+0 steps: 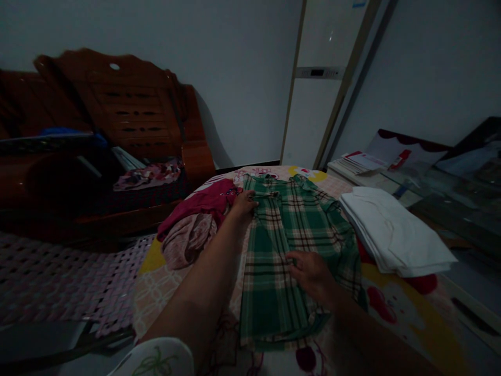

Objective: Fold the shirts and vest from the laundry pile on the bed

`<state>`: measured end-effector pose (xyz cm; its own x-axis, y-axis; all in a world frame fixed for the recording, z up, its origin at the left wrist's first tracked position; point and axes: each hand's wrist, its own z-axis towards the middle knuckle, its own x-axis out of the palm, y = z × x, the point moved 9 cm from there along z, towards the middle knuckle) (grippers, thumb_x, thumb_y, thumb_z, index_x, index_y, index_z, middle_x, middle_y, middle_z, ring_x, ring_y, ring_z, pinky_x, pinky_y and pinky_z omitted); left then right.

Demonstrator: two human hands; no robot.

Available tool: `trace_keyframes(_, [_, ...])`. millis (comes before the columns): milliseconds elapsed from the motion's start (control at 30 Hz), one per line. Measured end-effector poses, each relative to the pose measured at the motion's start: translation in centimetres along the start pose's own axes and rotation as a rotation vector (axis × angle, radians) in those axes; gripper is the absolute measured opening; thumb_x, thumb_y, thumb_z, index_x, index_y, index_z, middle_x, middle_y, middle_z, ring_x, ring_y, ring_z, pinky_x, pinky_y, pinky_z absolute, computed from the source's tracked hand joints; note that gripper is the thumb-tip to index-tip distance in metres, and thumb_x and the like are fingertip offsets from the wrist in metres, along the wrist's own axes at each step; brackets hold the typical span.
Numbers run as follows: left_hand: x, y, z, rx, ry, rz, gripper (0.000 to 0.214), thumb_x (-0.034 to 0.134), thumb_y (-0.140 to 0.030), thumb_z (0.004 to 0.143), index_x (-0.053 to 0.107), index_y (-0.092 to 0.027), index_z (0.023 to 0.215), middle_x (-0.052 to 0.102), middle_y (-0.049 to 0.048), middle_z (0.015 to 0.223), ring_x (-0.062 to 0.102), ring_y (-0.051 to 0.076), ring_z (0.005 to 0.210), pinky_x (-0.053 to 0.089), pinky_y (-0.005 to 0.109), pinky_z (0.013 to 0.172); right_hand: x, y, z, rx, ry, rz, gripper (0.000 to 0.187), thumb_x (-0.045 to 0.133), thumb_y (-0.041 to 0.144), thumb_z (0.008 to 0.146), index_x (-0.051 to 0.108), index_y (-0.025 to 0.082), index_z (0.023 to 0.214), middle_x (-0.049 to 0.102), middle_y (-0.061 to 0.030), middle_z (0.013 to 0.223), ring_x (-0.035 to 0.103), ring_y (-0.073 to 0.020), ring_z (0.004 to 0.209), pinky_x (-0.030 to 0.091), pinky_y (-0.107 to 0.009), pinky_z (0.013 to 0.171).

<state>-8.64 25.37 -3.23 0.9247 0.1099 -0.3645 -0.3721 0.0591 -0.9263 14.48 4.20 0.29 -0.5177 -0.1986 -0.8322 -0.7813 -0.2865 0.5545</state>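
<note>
A green plaid shirt (289, 250) lies spread flat on a patterned bedsheet (410, 313). My left hand (243, 202) reaches far out and pinches the shirt's left shoulder edge near the collar, fingers closed on the cloth. My right hand (311, 272) rests palm down on the middle of the shirt, fingers lying flat and slightly curled on the fabric.
A heap of magenta and pink clothes (198, 219) sits left of the shirt. A folded white cloth stack (395, 235) lies to its right. A dark wooden bench (117, 136) with clothing stands at the left, papers and a glass table (430, 177) at the right.
</note>
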Motion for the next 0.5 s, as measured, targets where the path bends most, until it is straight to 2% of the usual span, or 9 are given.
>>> trace_keyframes(100, [-0.6, 0.1, 0.0, -0.039, -0.090, 0.004, 0.044, 0.068, -0.012, 0.071, 0.067, -0.013, 0.115, 0.073, 0.0076, 0.094, 0.069, 0.019, 0.084, 0.055, 0.031, 0.079, -1.4, 0.7, 0.8, -0.061, -0.063, 0.052, 0.032, 0.053, 0.031, 0.085, 0.074, 0.016, 0.104, 0.065, -0.0022, 0.063, 0.058, -0.0158, 0.059, 0.034, -0.025, 0.056])
trace_keyframes(200, [-0.9, 0.0, 0.1, -0.037, -0.118, 0.019, 0.039, 0.059, -0.008, 0.075, 0.069, -0.016, 0.112, 0.073, 0.0069, 0.099, 0.069, 0.020, 0.091, 0.055, 0.032, 0.084, -2.8, 1.6, 2.9, -0.124, -0.077, 0.015, 0.030, 0.054, 0.029, 0.086, 0.074, 0.014, 0.104, 0.070, -0.0050, 0.071, 0.062, -0.0174, 0.065, 0.040, -0.026, 0.060])
trace_keyframes(333, [-1.1, 0.1, 0.3, -0.029, -0.132, 0.035, 0.046, 0.054, -0.003, 0.074, 0.069, -0.016, 0.115, 0.074, 0.0073, 0.103, 0.069, 0.020, 0.095, 0.054, 0.031, 0.086, -4.0, 2.3, 7.5, -0.138, -0.071, -0.108, 0.029, 0.052, 0.023, 0.089, 0.073, 0.014, 0.108, 0.074, -0.0088, 0.087, 0.068, -0.0202, 0.082, 0.047, -0.028, 0.074])
trace_keyframes(500, [-1.2, 0.0, 0.5, -0.016, -0.140, 0.051, 0.045, 0.051, -0.003, 0.076, 0.072, -0.016, 0.114, 0.075, 0.0080, 0.105, 0.070, 0.020, 0.094, 0.055, 0.031, 0.086, -4.5, 4.1, 13.5, -0.182, -0.108, -0.308, 0.030, 0.053, 0.023, 0.091, 0.069, 0.016, 0.115, 0.071, -0.0115, 0.114, 0.064, -0.0244, 0.109, 0.045, -0.032, 0.093])
